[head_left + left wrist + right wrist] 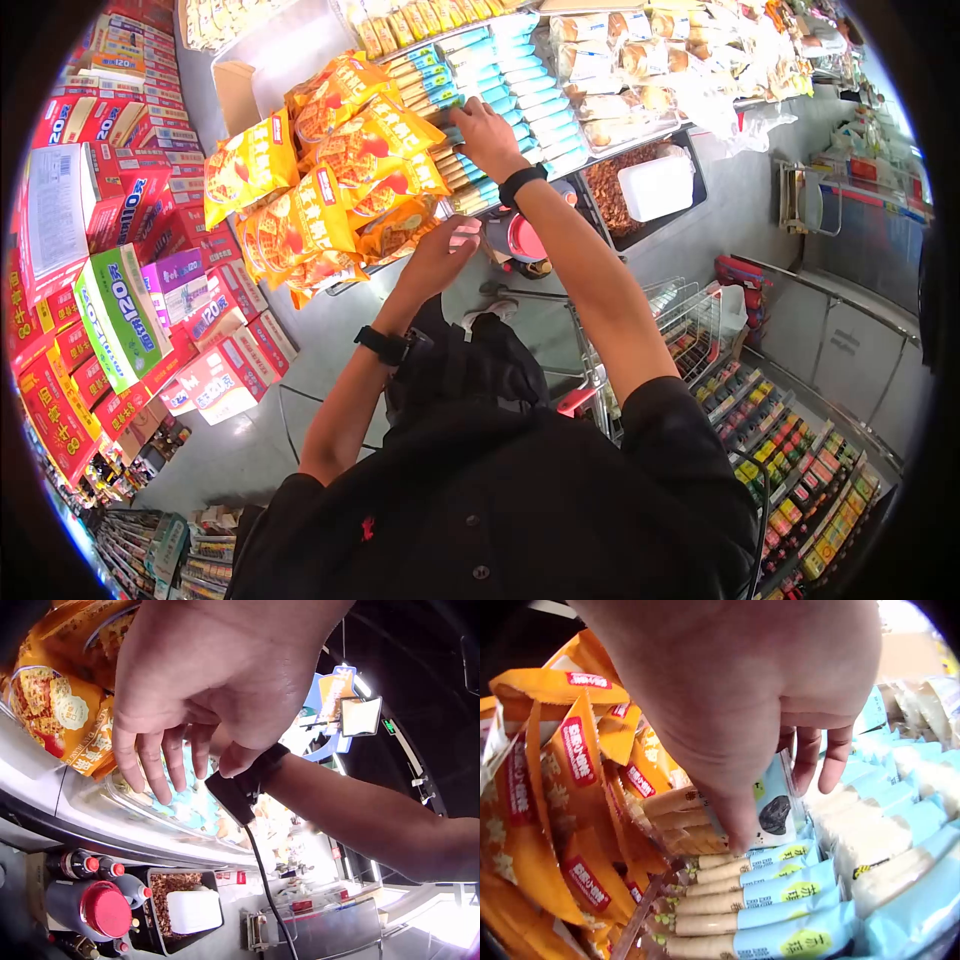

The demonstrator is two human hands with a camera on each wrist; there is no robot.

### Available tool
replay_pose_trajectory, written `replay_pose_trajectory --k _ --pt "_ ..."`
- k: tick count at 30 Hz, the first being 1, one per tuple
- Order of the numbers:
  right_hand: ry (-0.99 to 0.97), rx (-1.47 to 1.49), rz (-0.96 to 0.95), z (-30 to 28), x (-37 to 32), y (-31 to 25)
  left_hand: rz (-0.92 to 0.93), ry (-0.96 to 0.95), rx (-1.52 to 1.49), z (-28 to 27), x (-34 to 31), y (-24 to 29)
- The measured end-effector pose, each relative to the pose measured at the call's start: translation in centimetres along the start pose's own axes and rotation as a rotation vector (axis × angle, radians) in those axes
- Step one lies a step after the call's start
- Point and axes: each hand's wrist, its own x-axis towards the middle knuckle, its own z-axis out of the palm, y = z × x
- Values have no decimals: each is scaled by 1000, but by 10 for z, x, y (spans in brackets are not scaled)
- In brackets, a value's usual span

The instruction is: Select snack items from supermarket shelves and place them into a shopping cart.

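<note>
My right hand [487, 138] reaches into rows of slim snack packets. In the right wrist view its thumb and fingers pinch a blue-and-tan packet [775, 815] with a dark picture on it, tilted up from the row of similar packets [780, 904] below. My left hand [437, 260] hovers by the front edge of the display, beside the orange snack bags [330, 175]. In the left wrist view its fingers [154, 761] hang loosely bent with nothing between them. Part of the held packet is hidden behind the right hand.
Red, green and purple cartons [120, 315] are stacked at the left. Under the display stand dark bottles [79, 862], a red-lidded jar [105, 911] and a black bin [217, 934] of brown pieces with a white scoop-like container. A shopping cart [690, 325] stands behind the right arm.
</note>
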Motion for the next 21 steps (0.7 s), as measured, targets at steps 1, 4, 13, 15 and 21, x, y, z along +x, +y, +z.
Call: replay_pose_trajectory --k 1,4,13,15,21 --pt "24 -62 -26 10 -3 6 11 4 41 -2 0 1" --pt "4 68 -38 -1 -10 5 23 -1 117 -8 3 8" --pt "128 459 326 -104 -136 39 3 130 76 40 36 30" --pt "156 547 368 -140 -197 42 -36 84 2 73 42 52" --pt "195 645 584 -174 -387 52 -36 -515 -37 213 43 89"
